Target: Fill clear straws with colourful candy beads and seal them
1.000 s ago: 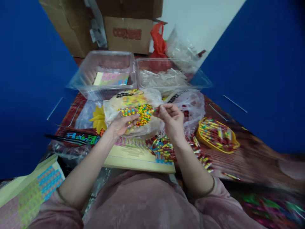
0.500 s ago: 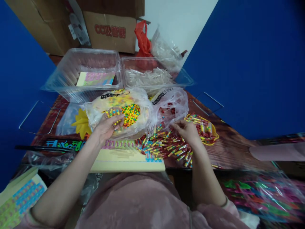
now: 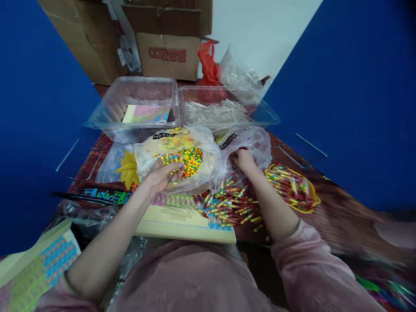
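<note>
My left hand [image 3: 164,173] is closed around a few clear tubes [image 3: 169,158] partly filled with coloured beads. It rests at the mouth of a white plastic bag, beside a heap of yellow, orange, green and blue beads [image 3: 192,162]. My right hand [image 3: 243,160] reaches into a second plastic bag [image 3: 261,145] with dark red contents; its fingers are curled down, and what they pinch is hidden. Below that hand lies a loose pile of filled tubes [image 3: 232,203] in red and yellow.
A yellow basket [image 3: 315,201] of filled tubes stands at right. Behind the bags are a clear bin [image 3: 107,110] with a printed sheet and another bin [image 3: 264,115] of empty tubes. A pale pad [image 3: 182,223] lies at the front edge. Cardboard boxes [image 3: 167,56] stand at the back.
My right hand has gone from the front edge of the second bag up into its opening. The left hand stays at the bead bag. The whole view has shifted slightly.
</note>
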Tool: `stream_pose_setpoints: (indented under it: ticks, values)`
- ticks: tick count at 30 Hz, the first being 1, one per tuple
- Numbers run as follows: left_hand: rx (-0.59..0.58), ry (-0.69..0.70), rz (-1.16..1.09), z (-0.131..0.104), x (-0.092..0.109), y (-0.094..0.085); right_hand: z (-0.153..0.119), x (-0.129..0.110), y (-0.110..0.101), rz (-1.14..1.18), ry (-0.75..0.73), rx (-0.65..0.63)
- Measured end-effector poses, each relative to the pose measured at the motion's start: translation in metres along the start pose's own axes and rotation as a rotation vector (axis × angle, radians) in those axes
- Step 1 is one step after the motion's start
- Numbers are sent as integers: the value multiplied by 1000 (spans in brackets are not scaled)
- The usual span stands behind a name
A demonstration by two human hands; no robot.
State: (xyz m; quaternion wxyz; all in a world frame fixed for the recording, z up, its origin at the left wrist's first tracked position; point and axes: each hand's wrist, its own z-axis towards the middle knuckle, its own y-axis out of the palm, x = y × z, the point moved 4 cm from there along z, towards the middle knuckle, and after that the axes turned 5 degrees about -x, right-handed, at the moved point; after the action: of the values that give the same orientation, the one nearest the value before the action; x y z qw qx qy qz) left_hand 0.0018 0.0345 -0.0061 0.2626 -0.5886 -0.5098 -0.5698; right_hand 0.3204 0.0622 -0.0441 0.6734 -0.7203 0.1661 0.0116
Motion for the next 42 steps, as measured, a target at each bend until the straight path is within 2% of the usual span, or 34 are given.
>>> stream_pose_setpoints:
  ticks: [3, 4, 6, 8, 10, 13, 15, 18, 25, 37, 42]
  values:
    - [-23, -3, 0, -1, -1, 0, -12, 3, -9, 36, 41, 11]
    - [-18, -10, -10, -2, -1, 0, -19, 3, -15, 109, 40, 33]
    - [-4, -25, -38, -4, 0, 1, -37, -6, -28, 412, -13, 86]
    - [-1, -34, -51, -6, 2, 3, -57, -29, -40, 855, -124, 107]
    - [-11, -30, -47, -7, 3, 5, -74, -63, -46, 1203, -231, 77]
    - [-45, -14, -30, -7, 3, 6, -85, -117, -44, 1414, -332, -20]
    - [-69, 7, -22, -6, 2, 6, -83, -140, -38, 1428, -364, -56]
    - [-78, 21, -25, -5, 1, 5, -74, -154, -28, 1384, -396, -84]
    - [-103, 47, 8, -5, 1, 7, -69, -152, -18, 1392, -362, -134]
    - [-98, 65, 40, -1, -5, 3, -71, -154, -14, 1383, -355, -133]
    - [-76, 58, 61, -5, -2, 5, -71, -155, -14, 1311, -404, -78]
